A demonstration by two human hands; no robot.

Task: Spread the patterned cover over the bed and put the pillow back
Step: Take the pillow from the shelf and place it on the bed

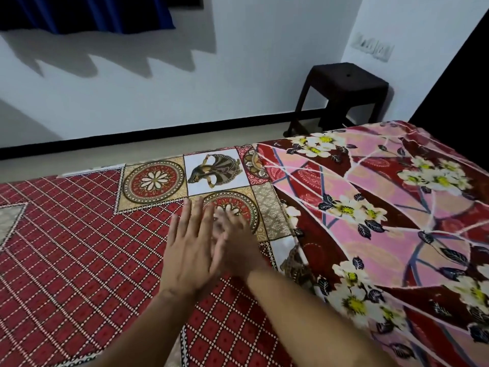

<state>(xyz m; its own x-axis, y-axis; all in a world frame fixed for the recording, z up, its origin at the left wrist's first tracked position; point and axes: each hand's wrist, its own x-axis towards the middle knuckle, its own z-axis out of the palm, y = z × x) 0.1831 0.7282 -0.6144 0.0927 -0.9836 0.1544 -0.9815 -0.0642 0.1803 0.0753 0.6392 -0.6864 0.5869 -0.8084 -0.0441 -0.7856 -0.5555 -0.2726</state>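
**Room on the left, blocked on the right**

The patterned cover (79, 247) lies flat across the left and near side, open to a low pass. On the right the floral pillow (383, 207) rises over its edge. Beyond, a floor strip (132, 152) runs along the wall (238, 75), and a dark stool (346, 80) stands there behind the pillow.

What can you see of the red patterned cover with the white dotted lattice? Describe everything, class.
The red cloth cover lies spread flat, mostly smooth, its far edge along the grey floor. A white dotted lattice fills its field; a border band shows round flower medallions, a white square with a figure, and beige leaf panels. The left hand and the blurred right hand rest on it, fingers straight. Pink-and-maroon floral cloth overlaps its right edge.
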